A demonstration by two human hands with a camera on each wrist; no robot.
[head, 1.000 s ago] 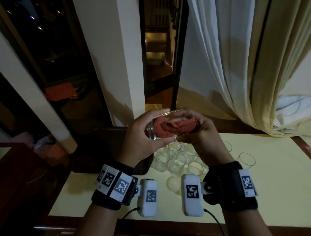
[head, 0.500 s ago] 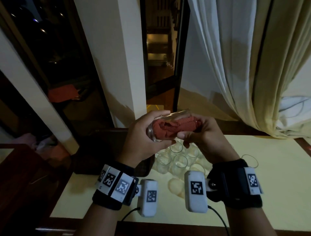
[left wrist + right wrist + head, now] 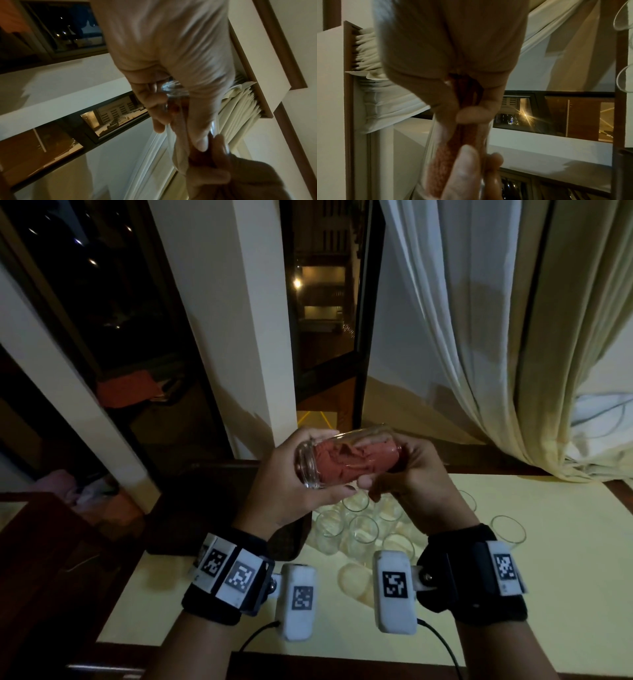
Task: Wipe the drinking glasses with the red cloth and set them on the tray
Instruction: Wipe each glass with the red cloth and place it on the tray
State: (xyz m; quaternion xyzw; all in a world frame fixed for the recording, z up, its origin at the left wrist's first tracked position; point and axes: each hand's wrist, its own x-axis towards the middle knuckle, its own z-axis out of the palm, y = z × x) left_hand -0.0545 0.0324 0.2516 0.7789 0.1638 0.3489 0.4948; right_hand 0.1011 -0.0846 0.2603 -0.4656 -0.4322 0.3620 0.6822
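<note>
A clear drinking glass (image 3: pixel 310 463) lies on its side in the air above the table, with its thick base to the left. My left hand (image 3: pixel 294 477) grips it round the base end, thumb underneath. The red cloth (image 3: pixel 352 460) is stuffed inside the glass and fills most of it. My right hand (image 3: pixel 407 474) is at the glass's mouth, with its fingers bunched on the cloth. The left wrist view shows the glass (image 3: pixel 173 88) between my fingers. The right wrist view shows the cloth (image 3: pixel 465 135) running down inside the glass wall (image 3: pixel 433 142). The dark tray (image 3: pixel 212 508) lies at the left.
Several empty glasses (image 3: pixel 363 530) stand clustered on the pale yellow table (image 3: pixel 565 594) right under my hands. One more glass (image 3: pixel 507 529) stands apart to the right. A curtain (image 3: pixel 479 337) hangs behind the table's far right edge. Dark furniture (image 3: pixel 51 559) stands at the left.
The cloth has twisted and shifted inside the glass, and the glass's mouth end has tipped up a little. Both hands stay in the same place above the glasses.
</note>
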